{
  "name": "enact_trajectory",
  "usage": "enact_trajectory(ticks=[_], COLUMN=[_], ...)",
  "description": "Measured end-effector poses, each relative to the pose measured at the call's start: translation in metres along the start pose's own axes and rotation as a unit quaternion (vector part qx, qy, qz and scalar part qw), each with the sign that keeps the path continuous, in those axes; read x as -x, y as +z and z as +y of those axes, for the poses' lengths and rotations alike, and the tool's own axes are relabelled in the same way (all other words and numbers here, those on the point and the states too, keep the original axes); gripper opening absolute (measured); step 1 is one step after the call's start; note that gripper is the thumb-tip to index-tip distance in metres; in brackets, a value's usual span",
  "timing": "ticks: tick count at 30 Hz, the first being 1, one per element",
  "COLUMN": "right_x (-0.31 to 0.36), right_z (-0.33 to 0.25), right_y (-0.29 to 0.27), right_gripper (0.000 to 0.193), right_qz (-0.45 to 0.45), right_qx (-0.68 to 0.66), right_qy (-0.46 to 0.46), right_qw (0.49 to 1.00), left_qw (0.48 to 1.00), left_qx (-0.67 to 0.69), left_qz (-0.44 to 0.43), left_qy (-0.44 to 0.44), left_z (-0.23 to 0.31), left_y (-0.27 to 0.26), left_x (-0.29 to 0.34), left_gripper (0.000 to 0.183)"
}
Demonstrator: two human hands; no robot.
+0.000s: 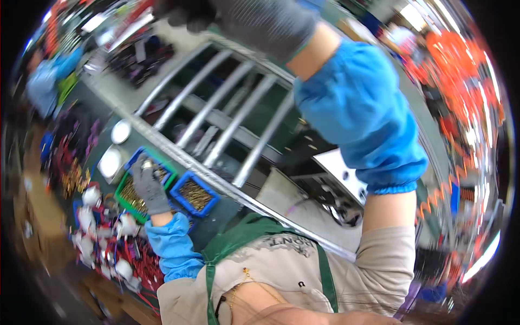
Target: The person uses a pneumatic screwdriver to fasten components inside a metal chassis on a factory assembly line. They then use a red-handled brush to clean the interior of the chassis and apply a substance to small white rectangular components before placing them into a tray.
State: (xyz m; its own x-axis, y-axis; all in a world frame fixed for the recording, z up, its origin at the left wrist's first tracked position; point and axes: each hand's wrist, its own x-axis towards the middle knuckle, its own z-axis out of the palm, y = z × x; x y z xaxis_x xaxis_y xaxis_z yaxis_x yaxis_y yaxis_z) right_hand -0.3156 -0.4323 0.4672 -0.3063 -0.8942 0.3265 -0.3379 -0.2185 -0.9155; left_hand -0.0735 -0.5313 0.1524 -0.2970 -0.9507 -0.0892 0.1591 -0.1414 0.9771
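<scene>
My left hand (149, 187), in a grey work glove, reaches over the small parts bins on the left. Its fingers are drawn together at a blue bin (169, 180) of small metal pieces; a shiny bit shows at the fingertips, too small to name. Beneath the hand lies a green bin (120, 196) of brass-coloured screws. Beside it stands another blue bin of similar screws (195, 195). My right hand (265, 24), also gloved in grey, is raised high at the upper edge. Its fingers are dark, blurred and partly cut off.
A metal frame with parallel bars (219, 111) spans the middle. White round containers (110, 164) stand beyond the bins. Red wires with white connectors (122, 246) are heaped at lower left. Another person (46, 84) in blue sleeves works at far left. Orange coiled hoses (433, 203) hang at right.
</scene>
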Motion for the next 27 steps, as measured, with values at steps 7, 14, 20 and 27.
enact_trajectory(ticks=[7,14,20,27], right_x=[0.272,0.459,0.482,0.519], right_z=[-0.109,-0.099,-0.068,-0.086], right_y=[-0.201,-0.199,-0.212,-0.221], right_gripper=[0.028,0.031,0.035,0.038], right_qz=[0.075,0.526,0.564,0.646], right_qx=[-0.076,0.023,0.056,0.025], right_qy=[-0.039,0.108,0.161,0.051], right_qw=[0.993,0.844,0.808,0.761], left_qw=[0.97,0.872,0.671,0.368], left_qx=[0.061,-0.039,-0.131,-0.353], left_qz=[-0.227,-0.342,-0.475,-0.56], left_qy=[-0.053,0.347,0.553,0.653], left_z=[0.004,0.068,0.095,0.132], left_y=[0.143,0.25,0.315,0.415], left_x=[0.058,0.161,0.247,0.232], left_gripper=[0.031,0.023,0.03,0.03])
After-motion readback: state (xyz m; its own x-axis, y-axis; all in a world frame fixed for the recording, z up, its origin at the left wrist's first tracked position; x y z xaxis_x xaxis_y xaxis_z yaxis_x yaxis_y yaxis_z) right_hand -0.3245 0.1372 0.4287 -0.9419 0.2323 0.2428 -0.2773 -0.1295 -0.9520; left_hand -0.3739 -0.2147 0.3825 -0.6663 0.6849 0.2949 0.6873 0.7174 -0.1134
